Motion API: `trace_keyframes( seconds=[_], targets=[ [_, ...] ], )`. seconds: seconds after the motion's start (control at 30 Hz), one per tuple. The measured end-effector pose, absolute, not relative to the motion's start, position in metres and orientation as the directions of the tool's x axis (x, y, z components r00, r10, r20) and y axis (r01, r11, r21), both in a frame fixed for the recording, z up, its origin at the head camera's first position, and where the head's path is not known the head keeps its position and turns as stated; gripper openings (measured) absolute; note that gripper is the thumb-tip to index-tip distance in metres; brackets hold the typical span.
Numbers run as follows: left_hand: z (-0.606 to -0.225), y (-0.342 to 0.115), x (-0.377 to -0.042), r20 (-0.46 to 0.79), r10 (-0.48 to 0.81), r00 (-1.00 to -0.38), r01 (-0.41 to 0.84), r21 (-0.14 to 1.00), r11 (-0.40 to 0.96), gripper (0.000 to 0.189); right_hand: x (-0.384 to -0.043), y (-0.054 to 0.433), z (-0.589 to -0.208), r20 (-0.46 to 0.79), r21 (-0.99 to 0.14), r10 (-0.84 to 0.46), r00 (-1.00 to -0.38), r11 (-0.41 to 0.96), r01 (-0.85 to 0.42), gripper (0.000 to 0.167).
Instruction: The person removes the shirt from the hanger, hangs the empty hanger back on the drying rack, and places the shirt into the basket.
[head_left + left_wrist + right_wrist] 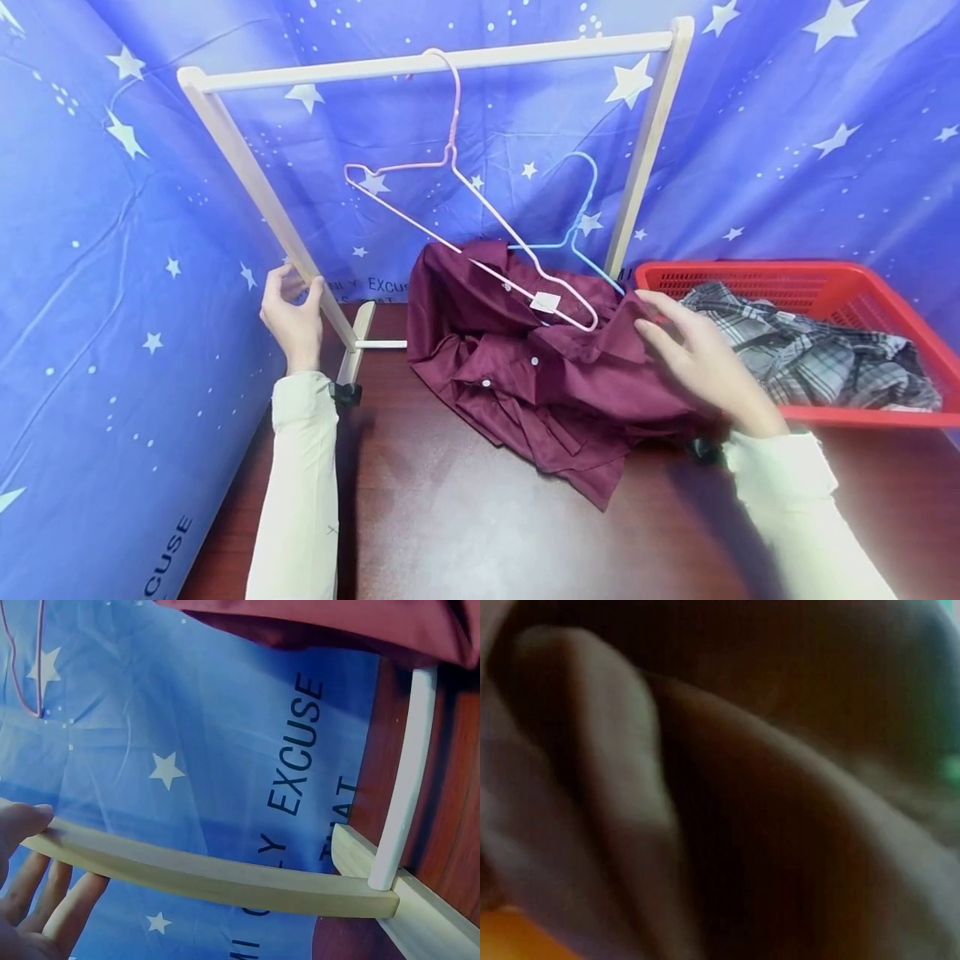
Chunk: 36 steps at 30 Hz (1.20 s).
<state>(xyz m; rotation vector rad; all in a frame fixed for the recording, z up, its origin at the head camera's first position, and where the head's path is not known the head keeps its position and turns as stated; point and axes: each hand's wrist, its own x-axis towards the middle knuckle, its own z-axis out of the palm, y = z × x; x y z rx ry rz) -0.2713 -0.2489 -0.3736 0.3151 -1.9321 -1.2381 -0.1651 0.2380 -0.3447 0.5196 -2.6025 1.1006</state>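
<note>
A small wooden clothes rack (pixel 480 58) stands on the table. My left hand (pixel 294 321) grips its left post (pixel 225 874), thumb on one side and fingers on the other in the left wrist view. A maroon button shirt (pixel 555 392) lies bunched below the rack's bar. A blue hanger (pixel 581 212) rises out of the shirt, its hook free of the bar. My right hand (pixel 701 358) pinches the shirt near the hanger's right arm. From the bar hangs a pink hanger (pixel 452 158), its lower part overlapping the shirt. Dark, blurred cloth (pixel 780 825) fills the right wrist view.
On the right stands a red plastic basket (pixel 855 414) with a grey plaid garment (pixel 817 354) in it. A blue star-printed curtain (pixel 150 250) closes off the back and left side. The brown table (pixel 480 517) reaches toward me.
</note>
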Motion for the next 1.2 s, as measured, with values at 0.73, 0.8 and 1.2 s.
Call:
trace_keyframes(
  seconds=[0.73, 0.8, 1.2],
  targets=[
    [-0.366, -0.196, -0.231, 0.622, -0.242, -0.745, 0.478, 0.751, 0.456, 0.029, -0.158, 0.23, -0.39, 0.379, -0.569, -0.39, -0.839, 0.617, -0.544, 0.04],
    [-0.37, -0.185, -0.227, 0.616, -0.111, -0.78, 0.501, 0.721, 0.479, 0.032, -0.159, 0.229, -0.391, 0.398, -0.554, -0.416, -0.818, 0.601, -0.576, 0.039],
    [-0.385, -0.144, -0.219, 0.434, 0.332, -0.837, 0.547, 0.669, 0.503, 0.047, -0.158, 0.226, -0.397, 0.403, -0.54, -0.458, -0.792, 0.58, -0.61, 0.038]
  ],
)
